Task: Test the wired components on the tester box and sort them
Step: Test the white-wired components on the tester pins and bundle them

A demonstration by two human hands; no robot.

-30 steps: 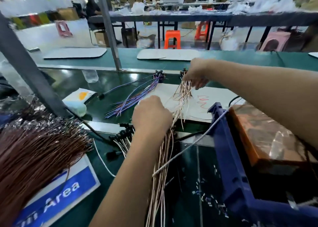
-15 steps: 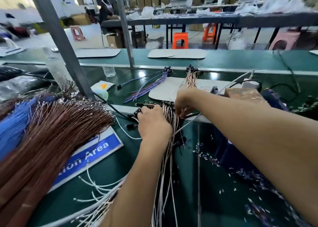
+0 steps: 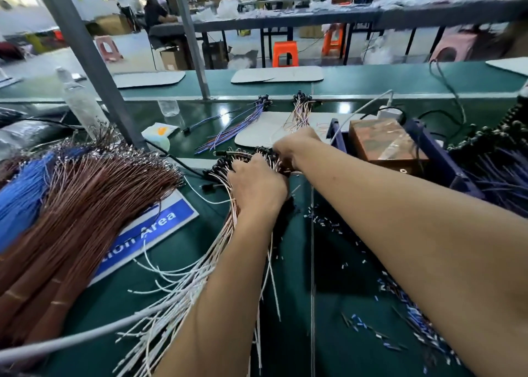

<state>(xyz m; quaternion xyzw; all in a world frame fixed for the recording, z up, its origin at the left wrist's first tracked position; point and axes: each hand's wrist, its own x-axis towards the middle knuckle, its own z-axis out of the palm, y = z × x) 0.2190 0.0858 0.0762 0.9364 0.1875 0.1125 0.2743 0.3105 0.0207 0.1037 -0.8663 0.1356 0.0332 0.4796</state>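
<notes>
A bundle of pink-and-white wired components [image 3: 205, 273] with black heads lies on the green table in front of me. My left hand [image 3: 257, 185] grips the bundle just below the heads. My right hand [image 3: 294, 148] reaches into the black heads, its fingers curled among them; what it pinches is hidden. The brown tester box [image 3: 383, 145] sits in a blue bin [image 3: 437, 159] to the right. On a white mat [image 3: 257, 131] farther back lie a sorted pink bundle [image 3: 300, 113] and a purple-blue bundle [image 3: 237, 128].
Thick brown wire bundles [image 3: 80, 205] and blue ones [image 3: 20, 193] cover the left. A blue "Area" sign [image 3: 148, 233] lies under them. Dark purple wires [image 3: 497, 165] fill the far right. Cut insulation bits [image 3: 400, 313] litter the table. A grey post [image 3: 94, 65] stands behind.
My right hand has come back from the far pink bundle to the black heads of the near bundle. My left hand has kept its grip. The view has tilted and widened.
</notes>
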